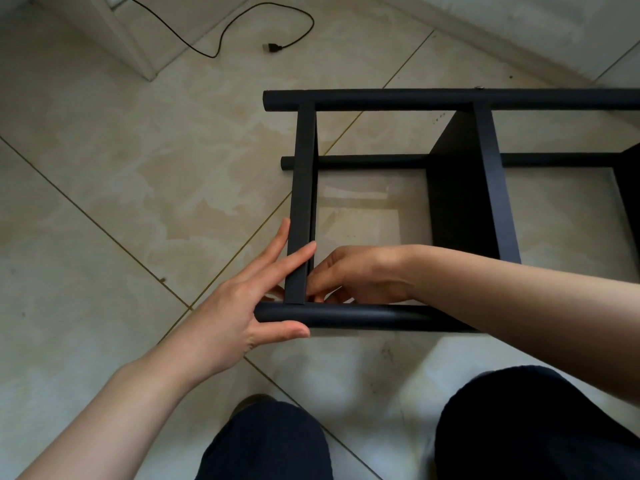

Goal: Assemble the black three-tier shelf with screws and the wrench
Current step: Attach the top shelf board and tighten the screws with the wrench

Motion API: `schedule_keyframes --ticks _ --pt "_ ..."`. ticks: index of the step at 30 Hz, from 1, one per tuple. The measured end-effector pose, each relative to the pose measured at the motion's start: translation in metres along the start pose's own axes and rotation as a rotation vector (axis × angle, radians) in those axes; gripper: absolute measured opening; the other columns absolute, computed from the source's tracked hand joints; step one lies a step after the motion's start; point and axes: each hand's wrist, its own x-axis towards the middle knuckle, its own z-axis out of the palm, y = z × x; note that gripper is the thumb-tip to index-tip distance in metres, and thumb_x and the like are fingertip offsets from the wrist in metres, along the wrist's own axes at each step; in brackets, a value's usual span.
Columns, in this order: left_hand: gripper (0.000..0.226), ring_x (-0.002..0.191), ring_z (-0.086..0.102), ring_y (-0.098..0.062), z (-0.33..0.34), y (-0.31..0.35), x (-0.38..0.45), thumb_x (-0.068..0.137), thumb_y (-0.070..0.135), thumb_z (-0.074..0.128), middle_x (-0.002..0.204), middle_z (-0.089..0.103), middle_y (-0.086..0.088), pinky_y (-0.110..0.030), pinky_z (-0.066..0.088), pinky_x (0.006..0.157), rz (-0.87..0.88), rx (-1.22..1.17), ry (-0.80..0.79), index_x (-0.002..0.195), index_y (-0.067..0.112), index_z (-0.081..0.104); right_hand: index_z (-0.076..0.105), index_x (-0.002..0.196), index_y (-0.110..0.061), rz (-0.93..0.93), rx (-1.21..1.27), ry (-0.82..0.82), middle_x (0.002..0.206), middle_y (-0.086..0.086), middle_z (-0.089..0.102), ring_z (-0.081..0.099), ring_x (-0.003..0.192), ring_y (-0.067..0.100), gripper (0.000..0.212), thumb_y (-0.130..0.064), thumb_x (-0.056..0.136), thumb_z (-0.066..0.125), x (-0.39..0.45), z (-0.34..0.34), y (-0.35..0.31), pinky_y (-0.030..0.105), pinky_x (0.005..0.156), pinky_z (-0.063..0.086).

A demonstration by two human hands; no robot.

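Currently, your black shelf point(464, 188) lay sideways on the tile floor point(104, 202). Your left hand point(242, 306) pressed its end panel with spread fingers; your right hand point(360, 275) pinched something unclear just inside. Left of your grip, floor lay open.

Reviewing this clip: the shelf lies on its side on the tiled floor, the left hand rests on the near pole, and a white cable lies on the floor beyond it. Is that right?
Not quite: the cable is black, not white, as the head view shows. The rest holds: the shelf lies on its side on the tiled floor, and the left hand rests on the near pole, fingers straight across the shelf board's edge.
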Motion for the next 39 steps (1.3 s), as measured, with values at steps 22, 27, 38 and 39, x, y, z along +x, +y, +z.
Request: schedule_keyframes --ticks 22,27,38,39 --pt "0.089 0.138 0.007 0.027 0.001 0.001 0.002 0.07 0.055 0.071 0.154 -0.008 0.046 0.007 0.017 0.1 -0.015 -0.041 -0.006 0.141 0.073 0.019 0.067 0.105 -0.011 0.063 0.093 -0.08 0.119 0.012 0.059 0.056 0.114 0.024 0.016 -0.014 0.098 0.053 0.004 -0.003 0.004 0.039 0.109 0.042" --pt "0.09 0.139 0.007 0.025 0.001 0.002 0.001 0.07 0.052 0.072 0.154 -0.008 0.046 0.004 0.021 0.104 -0.023 -0.044 -0.001 0.14 0.073 0.019 0.068 0.096 -0.012 0.114 0.081 -0.06 0.093 0.006 0.062 0.058 0.093 0.019 0.012 -0.015 0.096 0.056 0.004 -0.001 -0.001 0.031 0.089 0.048" --pt "0.088 0.144 0.012 0.017 0.003 0.0 0.002 0.071 0.05 0.076 0.157 0.0 0.043 -0.01 0.026 0.114 -0.008 -0.103 0.03 0.142 0.068 0.028 0.068 0.113 -0.01 0.119 -0.041 0.031 0.101 0.006 0.066 0.062 0.092 0.02 0.023 -0.022 0.095 0.061 -0.004 0.005 -0.012 0.033 0.086 0.051" --pt "0.088 0.146 0.013 0.014 0.003 -0.002 0.001 0.071 0.046 0.079 0.158 0.005 0.042 -0.009 0.022 0.115 -0.008 -0.146 0.044 0.142 0.067 0.031 0.069 0.111 -0.01 0.091 -0.045 0.035 0.098 0.005 0.068 0.064 0.088 0.019 0.022 -0.023 0.096 0.059 -0.006 0.005 -0.011 0.033 0.086 0.051"
